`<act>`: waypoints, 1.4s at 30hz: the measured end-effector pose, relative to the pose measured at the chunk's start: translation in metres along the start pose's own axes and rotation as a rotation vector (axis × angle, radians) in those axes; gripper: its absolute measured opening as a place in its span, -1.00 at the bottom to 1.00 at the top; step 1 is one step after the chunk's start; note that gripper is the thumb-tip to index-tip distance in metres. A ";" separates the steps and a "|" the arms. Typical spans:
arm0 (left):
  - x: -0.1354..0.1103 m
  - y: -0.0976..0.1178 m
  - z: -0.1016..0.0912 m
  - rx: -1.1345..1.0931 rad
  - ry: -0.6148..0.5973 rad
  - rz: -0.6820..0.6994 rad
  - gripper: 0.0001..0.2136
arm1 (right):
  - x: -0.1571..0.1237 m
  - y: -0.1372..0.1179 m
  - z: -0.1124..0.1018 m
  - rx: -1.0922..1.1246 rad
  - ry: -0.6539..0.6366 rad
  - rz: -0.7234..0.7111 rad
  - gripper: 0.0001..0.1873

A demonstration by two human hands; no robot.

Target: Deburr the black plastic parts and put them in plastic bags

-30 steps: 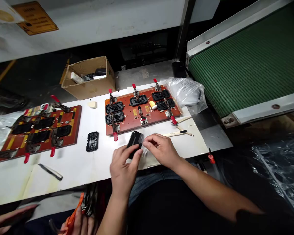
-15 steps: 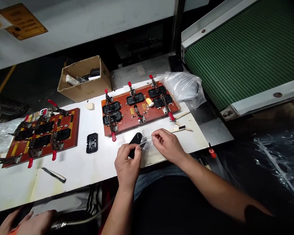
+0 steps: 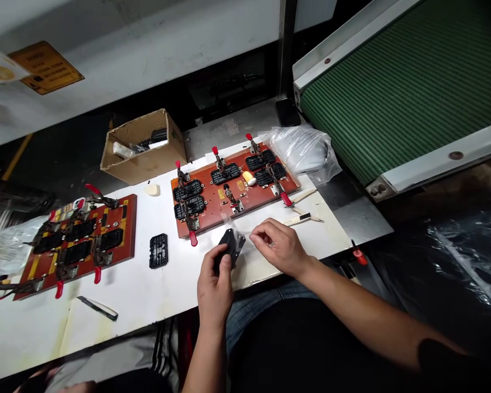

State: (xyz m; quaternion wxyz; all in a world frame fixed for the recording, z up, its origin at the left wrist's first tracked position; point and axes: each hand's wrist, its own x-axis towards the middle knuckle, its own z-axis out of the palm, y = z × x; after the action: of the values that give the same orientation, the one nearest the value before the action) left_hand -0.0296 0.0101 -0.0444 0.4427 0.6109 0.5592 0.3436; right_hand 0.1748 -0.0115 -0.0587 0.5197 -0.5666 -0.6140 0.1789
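Note:
My left hand (image 3: pixel 215 286) grips a small black plastic part (image 3: pixel 230 244) just above the white table's near edge. My right hand (image 3: pixel 279 246) pinches a thin clear plastic film (image 3: pixel 245 238) that clings to the part's right side. Both hands sit in front of a red-brown jig board (image 3: pixel 229 188) with red-handled toggle clamps and several black parts fixed on it. A loose black part (image 3: pixel 158 251) lies flat on the table to the left of my left hand.
A second red-brown clamp jig (image 3: pixel 76 240) lies at the left. A cardboard box (image 3: pixel 143 147) stands behind. A clear plastic bag (image 3: pixel 305 150) and a green conveyor belt (image 3: pixel 393 82) are at the right. A knife (image 3: pixel 98 308) and white-handled tools (image 3: pixel 300 218) lie on the table.
My right hand has drawn the clear film away from the black part, to the right. The other person's hands at bottom left have nearly left the view. The camera tilted slightly.

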 end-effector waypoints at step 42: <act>-0.045 -0.004 -0.001 -0.285 -0.337 -0.087 -0.55 | -0.038 -0.047 0.002 0.463 -0.254 0.001 -0.76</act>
State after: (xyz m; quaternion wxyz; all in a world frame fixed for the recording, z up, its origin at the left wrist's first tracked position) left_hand -0.0380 -0.0342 -0.0447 0.6261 0.5663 0.4490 0.2928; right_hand 0.1425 -0.0581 -0.0381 0.5540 -0.4061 -0.6166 0.3846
